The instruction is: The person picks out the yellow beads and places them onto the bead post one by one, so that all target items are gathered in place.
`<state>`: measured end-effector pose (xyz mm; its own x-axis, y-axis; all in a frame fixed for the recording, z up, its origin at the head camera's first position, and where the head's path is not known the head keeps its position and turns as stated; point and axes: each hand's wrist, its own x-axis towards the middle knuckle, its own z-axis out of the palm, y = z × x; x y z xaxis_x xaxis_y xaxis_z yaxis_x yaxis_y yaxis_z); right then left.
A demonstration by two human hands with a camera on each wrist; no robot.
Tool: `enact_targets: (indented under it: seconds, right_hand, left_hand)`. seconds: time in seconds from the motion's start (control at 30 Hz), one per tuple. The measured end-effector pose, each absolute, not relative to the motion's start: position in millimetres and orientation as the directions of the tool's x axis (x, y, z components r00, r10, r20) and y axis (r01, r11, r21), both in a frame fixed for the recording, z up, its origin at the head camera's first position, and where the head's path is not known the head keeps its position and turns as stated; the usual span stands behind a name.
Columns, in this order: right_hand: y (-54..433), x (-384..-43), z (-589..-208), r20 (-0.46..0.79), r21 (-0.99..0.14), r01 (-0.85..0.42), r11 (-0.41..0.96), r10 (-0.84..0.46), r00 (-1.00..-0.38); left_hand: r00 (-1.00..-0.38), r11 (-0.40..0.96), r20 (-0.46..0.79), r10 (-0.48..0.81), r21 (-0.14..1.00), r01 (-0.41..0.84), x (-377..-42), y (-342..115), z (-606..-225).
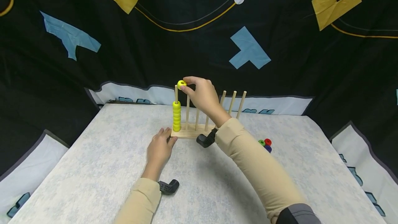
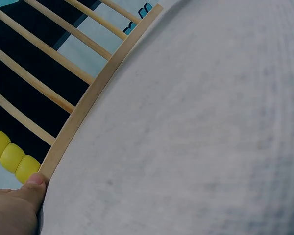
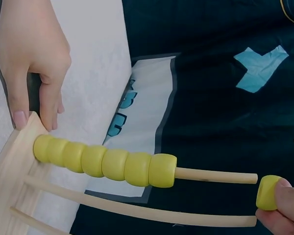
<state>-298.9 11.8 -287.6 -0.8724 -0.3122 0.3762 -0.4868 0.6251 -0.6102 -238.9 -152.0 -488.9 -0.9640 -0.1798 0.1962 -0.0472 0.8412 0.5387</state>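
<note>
A wooden peg rack (image 1: 188,134) stands on the table, with several upright pegs in a row on its base. Its leftmost peg (image 3: 215,175) carries a stack of yellow beads (image 1: 176,117), and the upper part of that peg is bare. My right hand (image 1: 203,94) pinches one more yellow bead (image 3: 268,193) between thumb and fingers, just beside that peg's tip and apart from it. Low at the rack's left end, my left hand (image 1: 159,149) grips the base corner, thumb (image 2: 36,180) on the front edge. The right forearm hides part of the rack's right side.
Right of the rack, a green bead (image 1: 261,142), a red bead (image 1: 268,142) and a purple bead (image 1: 268,148) lie close together on the pale table (image 1: 102,168). A black curtain (image 1: 174,54) with taped shapes hangs behind the table.
</note>
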Motion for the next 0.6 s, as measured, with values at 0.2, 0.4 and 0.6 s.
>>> enact_targets:
  seconds: [0.2, 0.4, 0.6]
  right_hand:
    - [4, -302, -286, 0.382, -0.610, -0.485, 0.626, -0.304, -0.873]
    - [-2, -302, -285, 0.370, -0.601, -0.470, 0.647, -0.296, -0.881]
    - [-5, -302, -286, 0.365, -0.589, -0.467, 0.659, -0.299, -0.882]
  left_hand:
    - [-0.964, 0.838, 0.197, -0.176, 0.543, -0.042, -238, -151, -487]
    - [-0.965, 0.842, 0.194, -0.175, 0.538, -0.045, -238, -150, -487]
    - [-0.966, 0.844, 0.187, -0.177, 0.534, -0.051, -239, -150, -487]
